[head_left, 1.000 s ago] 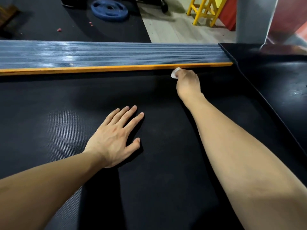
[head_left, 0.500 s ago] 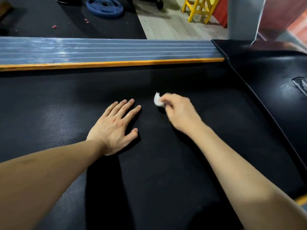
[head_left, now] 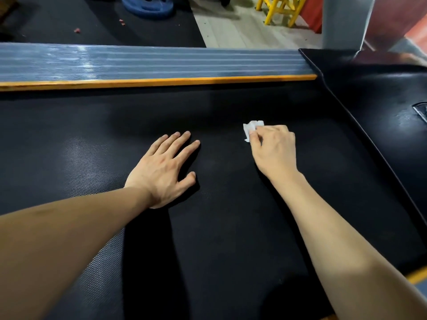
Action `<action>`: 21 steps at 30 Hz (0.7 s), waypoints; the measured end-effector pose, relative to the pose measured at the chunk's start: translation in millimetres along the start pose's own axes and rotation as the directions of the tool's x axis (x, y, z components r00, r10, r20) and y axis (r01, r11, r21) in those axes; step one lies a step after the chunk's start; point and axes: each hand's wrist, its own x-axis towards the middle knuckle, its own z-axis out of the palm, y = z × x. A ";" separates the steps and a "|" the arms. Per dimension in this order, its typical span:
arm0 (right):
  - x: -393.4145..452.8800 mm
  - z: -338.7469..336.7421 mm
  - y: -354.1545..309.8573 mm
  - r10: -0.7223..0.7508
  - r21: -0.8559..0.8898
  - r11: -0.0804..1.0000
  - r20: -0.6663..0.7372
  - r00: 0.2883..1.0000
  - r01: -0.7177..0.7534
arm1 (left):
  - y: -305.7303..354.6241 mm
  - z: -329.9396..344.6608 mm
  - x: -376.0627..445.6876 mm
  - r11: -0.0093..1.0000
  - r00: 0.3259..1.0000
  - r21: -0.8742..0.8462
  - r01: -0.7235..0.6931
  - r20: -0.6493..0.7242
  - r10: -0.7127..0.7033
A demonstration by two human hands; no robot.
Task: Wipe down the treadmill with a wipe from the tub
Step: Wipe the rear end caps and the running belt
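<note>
- Head view, only one camera here: looking down on the treadmill belt (head_left: 231, 227), black and textured, filling most of the picture.
- Left hand (head_left: 161, 169) lies flat on the belt, palm down, fingers straight and slightly spread, thumb out to the side. Holding nothing, just resting there.
- Right hand (head_left: 275, 151) sits a bit further right and slightly further up the belt, fingers curled in and pinching a small crumpled white wipe (head_left: 251, 129). The wipe sticks out past the fingertips and is down on the belt surface, near the middle of it.
- The two hands are near each other but not touching.
- Along the far edge of the belt runs the ribbed grey side rail (head_left: 150, 63) with an orange strip (head_left: 161, 81) on its near edge.
- On the right is the glossy black motor cover (head_left: 381, 107).
- Beyond the treadmill: a blue weight plate (head_left: 147, 4) on dark floor mats, and a yellow stool (head_left: 280, 8) on the pale floor.
</note>
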 end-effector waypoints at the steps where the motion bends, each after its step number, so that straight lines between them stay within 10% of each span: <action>1: 1.1 -0.3 1.1 0.062 0.015 0.998 0.013 0.998 -0.062 | 0.1 0.2 -0.1 1.000 1.000 0.003 -0.001 0.001 0.001; 5: -4.1 4.7 -0.9 0.156 0.054 0.986 0.006 0.988 -0.156 | -0.3 0.0 0.4 1.000 1.000 0.009 0.001 0.003 -0.001; 9: -20.0 10.3 -5.1 0.134 -0.288 0.949 0.007 0.991 -0.126 | -0.7 0.7 0.2 1.000 1.000 0.016 -0.003 0.001 0.003; 16: -22.7 7.7 8.3 0.155 0.036 0.988 -0.209 0.965 -0.151 | -2.1 3.5 0.3 1.000 1.000 0.022 -0.008 -0.012 0.008; 21: -24.0 20.4 8.8 0.145 -0.145 0.977 -0.081 0.986 -0.156 | -3.3 3.3 1.3 0.999 1.000 0.032 -0.013 -0.010 0.013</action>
